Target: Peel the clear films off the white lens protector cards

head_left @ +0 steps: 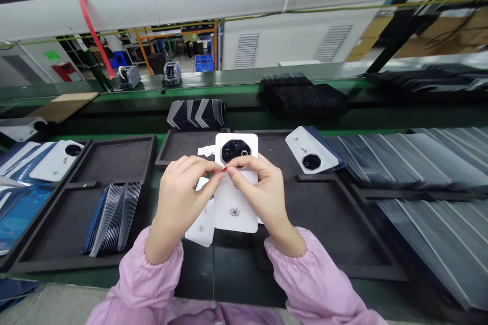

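Note:
Both my left hand (pixel 190 180) and my right hand (pixel 261 185) are closed in a pinch, fingertips meeting over a small red piece (pixel 224 169), which looks like a bit of tape. Directly beneath them lies a white phone back panel (pixel 236 221) with a black camera area (pixel 236 151) at its far end and a round dark print nearer me. My fingers cover part of its middle. Another white panel (pixel 201 226) sticks out at its left, partly hidden by my left hand.
Dark foam trays (pixel 122 155) flank the work spot. Stacked thin panels stand in the left tray (pixel 114 218), and long rows (pixel 396 162) fill the right. A white panel (pixel 303 150) lies tilted at right. Red tape (pixel 95 35) hangs from the overhead beam; tape dispensers (pixel 172 73) stand behind.

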### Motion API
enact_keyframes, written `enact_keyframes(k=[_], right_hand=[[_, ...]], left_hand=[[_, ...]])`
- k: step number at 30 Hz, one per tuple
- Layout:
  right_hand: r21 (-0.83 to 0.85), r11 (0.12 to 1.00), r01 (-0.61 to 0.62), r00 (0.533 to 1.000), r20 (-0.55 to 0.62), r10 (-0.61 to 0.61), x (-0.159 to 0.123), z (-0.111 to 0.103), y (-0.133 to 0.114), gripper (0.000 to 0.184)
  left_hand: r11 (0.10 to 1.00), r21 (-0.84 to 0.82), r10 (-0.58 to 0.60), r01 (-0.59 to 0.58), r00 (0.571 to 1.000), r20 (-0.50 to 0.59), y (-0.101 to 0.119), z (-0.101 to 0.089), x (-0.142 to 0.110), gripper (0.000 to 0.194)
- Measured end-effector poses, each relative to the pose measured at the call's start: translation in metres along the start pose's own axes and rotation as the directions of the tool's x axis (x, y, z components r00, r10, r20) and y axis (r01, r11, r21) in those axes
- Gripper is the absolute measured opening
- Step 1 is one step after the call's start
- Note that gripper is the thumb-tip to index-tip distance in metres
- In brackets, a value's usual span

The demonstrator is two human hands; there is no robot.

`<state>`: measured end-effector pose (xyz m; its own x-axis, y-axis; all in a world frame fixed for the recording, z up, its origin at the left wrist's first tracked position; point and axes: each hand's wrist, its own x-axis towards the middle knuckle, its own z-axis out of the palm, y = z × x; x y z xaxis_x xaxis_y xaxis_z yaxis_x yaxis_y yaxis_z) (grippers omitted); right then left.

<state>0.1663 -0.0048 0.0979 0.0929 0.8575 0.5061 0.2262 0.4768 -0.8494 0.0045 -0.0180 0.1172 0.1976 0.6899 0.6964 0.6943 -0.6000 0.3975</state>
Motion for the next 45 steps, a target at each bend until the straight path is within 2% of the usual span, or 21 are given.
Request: enact_keyframes(k=[6, 9, 13, 19, 23, 30, 39, 45], right_hand=[[0.051, 0.998, -0.035, 0.999, 0.043, 0.032, 0.0, 0.003, 0.005, 0.008], [0.022, 0.999, -0.025, 0.999, 0.031, 0.024, 0.001, 0.004, 0.008, 0.009], [-0.072, 0.993, 0.095, 0.996, 0.003, -0.095, 0.0, 0.005, 0.011, 0.009], [-0.204, 0.925, 0.319, 0.945, -0.008, -0.328, -0.003, 0.012, 0.015, 0.011], [-0.252, 0.893, 0.372, 0.921, -0.016, -0.389, -0.004, 0.014, 0.016, 0.012], [-0.272, 0.901, 0.338, 0.932, -0.033, -0.36, -0.004, 0.014, 0.015, 0.013], [-0.151, 0.96, 0.235, 0.971, -0.008, -0.238, -0.003, 0.006, 0.008, 0.012], [-0.018, 0.992, 0.126, 0.991, -0.044, -0.126, -0.004, 0.007, 0.005, 0.011]], left_hand=[[0.999, -0.025, -0.038, 0.037, 0.999, -0.017, 0.002, 0.001, 0.0, 0.01], [0.999, 0.049, -0.011, 0.01, 1.0, 0.016, 0.0, -0.001, 0.0, 0.011], [0.983, 0.17, 0.049, -0.064, 0.995, 0.092, -0.004, -0.002, 0.001, 0.008], [0.933, 0.319, 0.144, -0.168, 0.985, 0.096, -0.007, -0.003, 0.001, 0.009], [0.9, 0.368, 0.215, -0.234, 0.972, 0.091, -0.008, -0.004, 0.0, 0.008], [0.886, 0.373, 0.279, -0.277, 0.959, 0.049, -0.006, -0.001, 0.003, 0.009], [0.842, 0.423, 0.402, -0.336, 0.912, -0.076, -0.002, 0.002, 0.005, 0.011], [0.807, 0.443, 0.498, -0.39, 0.853, -0.156, -0.007, 0.011, 0.006, 0.013]])
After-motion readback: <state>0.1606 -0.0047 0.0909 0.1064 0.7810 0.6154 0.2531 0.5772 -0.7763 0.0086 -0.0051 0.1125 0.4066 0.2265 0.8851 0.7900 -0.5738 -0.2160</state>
